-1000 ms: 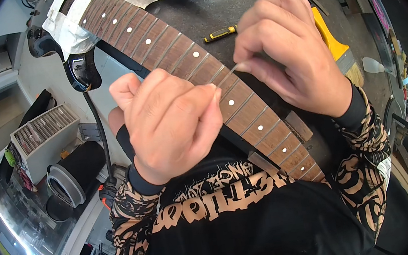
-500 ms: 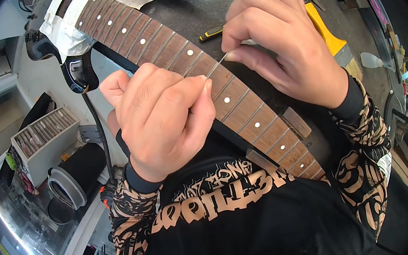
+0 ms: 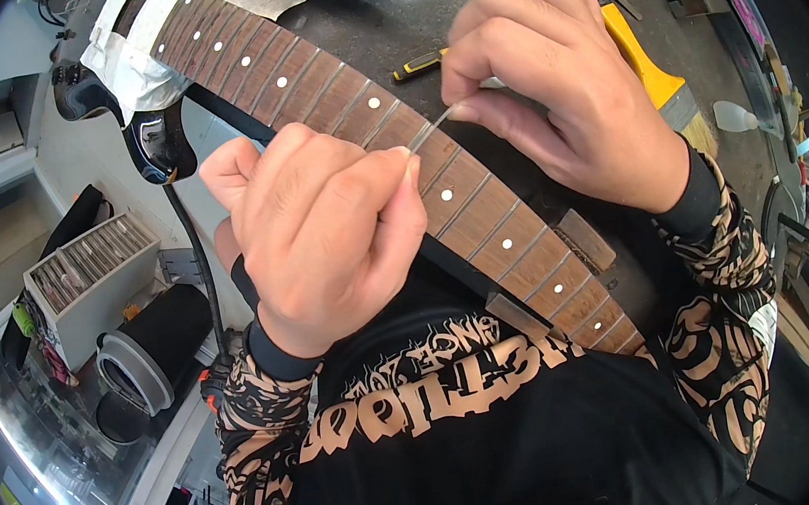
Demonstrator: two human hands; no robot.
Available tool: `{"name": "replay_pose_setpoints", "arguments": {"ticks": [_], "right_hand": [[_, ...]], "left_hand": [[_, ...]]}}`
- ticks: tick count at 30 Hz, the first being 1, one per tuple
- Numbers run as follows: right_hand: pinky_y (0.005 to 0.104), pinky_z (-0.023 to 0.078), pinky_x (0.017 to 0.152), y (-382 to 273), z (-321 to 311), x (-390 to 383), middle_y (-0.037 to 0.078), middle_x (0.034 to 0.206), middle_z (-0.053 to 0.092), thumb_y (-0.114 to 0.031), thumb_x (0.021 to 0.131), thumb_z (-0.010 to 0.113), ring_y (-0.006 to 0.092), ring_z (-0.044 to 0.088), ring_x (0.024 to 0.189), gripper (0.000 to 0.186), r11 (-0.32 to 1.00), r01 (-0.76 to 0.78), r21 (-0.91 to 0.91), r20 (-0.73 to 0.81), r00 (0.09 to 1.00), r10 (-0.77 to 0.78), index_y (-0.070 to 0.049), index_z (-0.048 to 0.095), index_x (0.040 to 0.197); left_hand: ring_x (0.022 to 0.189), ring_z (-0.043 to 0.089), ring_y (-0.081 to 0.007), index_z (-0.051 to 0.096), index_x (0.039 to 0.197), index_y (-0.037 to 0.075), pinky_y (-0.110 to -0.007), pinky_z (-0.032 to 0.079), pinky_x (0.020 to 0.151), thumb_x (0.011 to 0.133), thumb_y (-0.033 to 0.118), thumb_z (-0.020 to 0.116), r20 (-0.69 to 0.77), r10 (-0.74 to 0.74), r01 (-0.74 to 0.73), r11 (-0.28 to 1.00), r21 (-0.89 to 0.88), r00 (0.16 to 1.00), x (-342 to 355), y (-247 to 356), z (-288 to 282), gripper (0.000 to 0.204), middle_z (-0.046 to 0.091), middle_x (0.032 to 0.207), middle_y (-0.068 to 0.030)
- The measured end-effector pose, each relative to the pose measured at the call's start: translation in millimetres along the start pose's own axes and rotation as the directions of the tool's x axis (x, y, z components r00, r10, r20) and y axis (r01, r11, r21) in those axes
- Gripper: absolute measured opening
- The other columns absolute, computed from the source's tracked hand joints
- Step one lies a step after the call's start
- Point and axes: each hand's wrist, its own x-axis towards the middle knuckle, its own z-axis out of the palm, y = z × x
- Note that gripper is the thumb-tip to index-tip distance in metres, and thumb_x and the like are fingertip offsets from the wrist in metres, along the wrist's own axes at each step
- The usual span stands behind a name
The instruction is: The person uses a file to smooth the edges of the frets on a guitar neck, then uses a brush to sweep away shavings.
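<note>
A guitar neck [image 3: 521, 224] with a brown fretboard, metal frets and white dots lies diagonally before me, resting between small blocks [image 3: 582, 237]. My left hand [image 3: 317, 228] is closed over its middle, thumb and forefinger pinching a thin metal wire or strip [image 3: 428, 132] that lies across the board. Up and to the right, my right hand [image 3: 551, 91] pinches the same strip near the board's edge, other fingers curled. White paper or tape [image 3: 134, 69] covers the upper end of the neck, beside a black glossy guitar body [image 3: 157, 141].
A yellow-black tool [image 3: 416, 69] lies on the dark bench [image 3: 370, 37]. At the right are a yellow-handled brush [image 3: 654, 79] and a small white bottle [image 3: 734, 115]. At the left stand a divided box [image 3: 92, 268] and a black cylindrical container [image 3: 174, 334], beside a black cable [image 3: 194, 246].
Both hands shifted slightly up and left between a second and half a second ago, still pinching the strip; since then they have hardly moved.
</note>
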Motion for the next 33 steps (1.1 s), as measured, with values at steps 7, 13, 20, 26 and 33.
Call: {"name": "replay_pose_setpoints", "arguments": {"ticks": [7, 13, 20, 26, 33], "right_hand": [[0.0466, 0.045, 0.107, -4, -5, -6, 0.001, 0.113, 0.073, -0.006, 0.088, 0.093, 0.0314, 0.065, 0.117, 0.029, 1.000, 0.017, 0.006, -0.014, 1.000, -0.017, -0.014, 0.074, 0.108], [0.0460, 0.045, 0.108, -7, -1, 0, 0.002, 0.113, 0.073, -0.007, 0.086, 0.094, 0.0327, 0.066, 0.119, 0.029, 1.000, 0.001, 0.010, 0.005, 1.000, -0.001, -0.015, 0.074, 0.107], [0.0470, 0.044, 0.109, -8, 1, -2, 0.002, 0.113, 0.072, -0.010, 0.087, 0.094, 0.0327, 0.066, 0.118, 0.029, 1.000, 0.016, 0.005, -0.021, 1.000, -0.016, -0.015, 0.074, 0.107], [0.0473, 0.044, 0.109, -12, -4, -5, 0.002, 0.112, 0.072, -0.008, 0.088, 0.093, 0.0325, 0.066, 0.117, 0.028, 1.000, 0.025, 0.004, 0.020, 0.999, -0.025, -0.015, 0.074, 0.107], [0.0480, 0.044, 0.109, -9, 1, 6, 0.002, 0.111, 0.071, -0.010, 0.087, 0.092, 0.0325, 0.066, 0.116, 0.027, 1.000, 0.022, -0.016, 0.001, 1.000, -0.022, -0.015, 0.073, 0.106]], "left_hand": [[0.071, 0.061, -0.0196, 0.081, 0.102, 0.006, -0.041, 0.035, 0.082, 0.082, -0.009, 0.092, 0.026, 0.002, -0.002, 1.000, -0.020, 1.000, 1, 5, 0, 0.027, 0.072, 0.082, -0.0013], [0.071, 0.062, -0.0196, 0.081, 0.104, 0.007, -0.041, 0.035, 0.082, 0.083, -0.008, 0.094, 0.005, 0.001, -0.001, 1.000, 0.008, 1.000, -6, 3, 0, 0.029, 0.072, 0.082, -0.0014], [0.071, 0.062, -0.0196, 0.081, 0.105, 0.007, -0.041, 0.035, 0.082, 0.084, -0.009, 0.093, 0.017, -0.009, 0.010, 1.000, -0.027, 1.000, -10, 3, -2, 0.029, 0.073, 0.083, -0.0015], [0.071, 0.062, -0.0201, 0.081, 0.105, 0.006, -0.041, 0.034, 0.081, 0.085, -0.008, 0.093, -0.014, -0.011, 0.011, 0.999, -0.030, 1.000, -13, 5, -1, 0.028, 0.072, 0.082, -0.0014], [0.070, 0.062, -0.0201, 0.081, 0.105, 0.006, -0.041, 0.035, 0.081, 0.085, -0.009, 0.093, -0.025, -0.015, 0.014, 1.000, -0.015, 1.000, -11, 1, -1, 0.027, 0.073, 0.082, -0.0018]]}}
